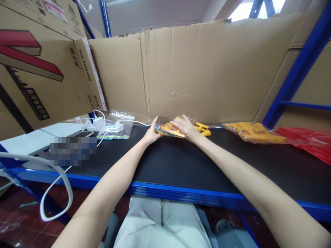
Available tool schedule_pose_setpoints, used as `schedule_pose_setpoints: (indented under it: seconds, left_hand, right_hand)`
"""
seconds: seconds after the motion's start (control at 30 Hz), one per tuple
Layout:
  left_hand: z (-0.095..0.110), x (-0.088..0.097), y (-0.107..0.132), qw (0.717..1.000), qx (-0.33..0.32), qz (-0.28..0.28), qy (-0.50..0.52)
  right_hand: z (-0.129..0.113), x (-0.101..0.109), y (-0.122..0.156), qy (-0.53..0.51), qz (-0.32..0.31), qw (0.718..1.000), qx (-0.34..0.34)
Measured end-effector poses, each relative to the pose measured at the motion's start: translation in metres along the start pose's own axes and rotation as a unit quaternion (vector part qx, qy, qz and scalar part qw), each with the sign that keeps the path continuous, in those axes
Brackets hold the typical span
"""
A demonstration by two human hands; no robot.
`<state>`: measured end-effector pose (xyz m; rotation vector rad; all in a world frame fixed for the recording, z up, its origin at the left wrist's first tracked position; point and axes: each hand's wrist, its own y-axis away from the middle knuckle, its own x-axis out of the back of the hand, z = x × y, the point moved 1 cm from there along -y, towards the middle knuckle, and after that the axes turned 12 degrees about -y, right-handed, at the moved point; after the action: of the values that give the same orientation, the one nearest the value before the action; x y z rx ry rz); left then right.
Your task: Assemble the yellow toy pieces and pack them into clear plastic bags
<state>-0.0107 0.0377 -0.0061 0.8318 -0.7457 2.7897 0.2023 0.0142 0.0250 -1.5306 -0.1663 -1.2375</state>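
A clear plastic bag (160,131) with a colourful printed edge lies near the back of the black shelf, yellow plastic parts (169,128) inside it. My left hand (152,133) grips its left end, thumb raised and the other fingers mostly hidden. Over the right part of the bag, my right hand (188,128) is curved round the yellow parts, fingertips pointing left. More yellow pieces (203,129) stick out to the right of that hand. Whether they are joined to the ones in the bag cannot be made out.
Right of my hands lies a filled bag of yellow parts (254,132), beside a red plastic bag (305,139). To the left are a flat clear bag (121,119), a white charger (97,124) and cables. Cardboard (207,72) walls the back; a blue rail (181,193) edges the front.
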Motion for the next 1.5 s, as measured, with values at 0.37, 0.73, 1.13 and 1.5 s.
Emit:
schedule_pose_setpoints:
  seconds: [0.37,0.73,1.13,1.5]
  left_hand:
    - [0.024,0.001,0.005,0.997,-0.027,-0.032,0.062]
    - [0.033,0.01,0.004,0.973,-0.13,0.09,-0.17]
    - [0.015,0.012,0.002,0.964,-0.035,0.038,-0.26]
    - [0.013,0.001,-0.013,0.998,-0.001,0.062,-0.015]
  right_hand:
    - [0.001,0.004,0.013,-0.08,0.015,0.992,-0.095]
    - [0.004,0.003,0.008,-0.003,0.071,0.972,-0.225]
    - [0.002,0.001,0.006,-0.355,0.058,0.9,-0.244]
    - [-0.01,0.023,-0.003,-0.426,0.176,0.833,-0.306]
